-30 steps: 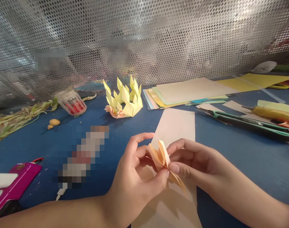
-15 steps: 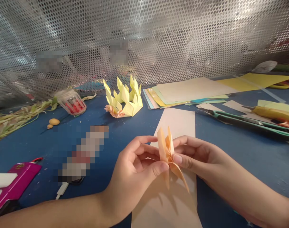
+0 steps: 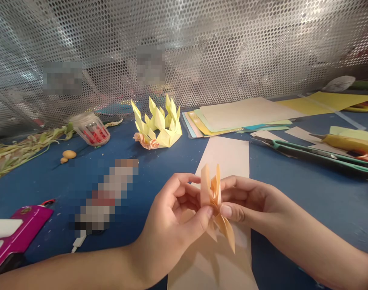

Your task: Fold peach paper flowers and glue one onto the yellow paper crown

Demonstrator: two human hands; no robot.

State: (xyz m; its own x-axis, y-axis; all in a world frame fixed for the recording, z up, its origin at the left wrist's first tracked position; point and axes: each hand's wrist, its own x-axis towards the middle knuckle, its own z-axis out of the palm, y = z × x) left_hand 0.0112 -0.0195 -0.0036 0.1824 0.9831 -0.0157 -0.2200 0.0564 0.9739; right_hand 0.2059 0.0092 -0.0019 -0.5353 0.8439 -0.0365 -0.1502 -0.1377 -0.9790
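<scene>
Between my two hands is a peach-coloured folded paper piece (image 3: 214, 195) with pointed flaps above and below my fingers. My left hand (image 3: 184, 217) pinches its left side, thumb in front and fingers behind. On the other side, my right hand (image 3: 250, 199) grips it near the middle, with the thumb pressed by the inner folds. Under both hands lies a long pale sheet of paper (image 3: 223, 157), with their shadows on it. Beyond, a yellow folded-paper crown (image 3: 167, 137) with a pink paper flower (image 3: 146, 141) at its lower left stands on the table.
On the blue table (image 3: 123, 133) are a clear jar (image 3: 95, 131) with red bits, small yellow fruits (image 3: 69, 154) and a magenta case (image 3: 33, 225). Stacked paper sheets (image 3: 238, 114), long-nosed pliers (image 3: 323, 157) and a yellow-handled tool (image 3: 347, 144) lie right. Perforated metal (image 3: 202, 48) rises behind.
The folded paper piece has turned slightly in my fingers, and its lower flap hangs steeper and a little lower. My right hand has dipped slightly; both hands keep their hold.
</scene>
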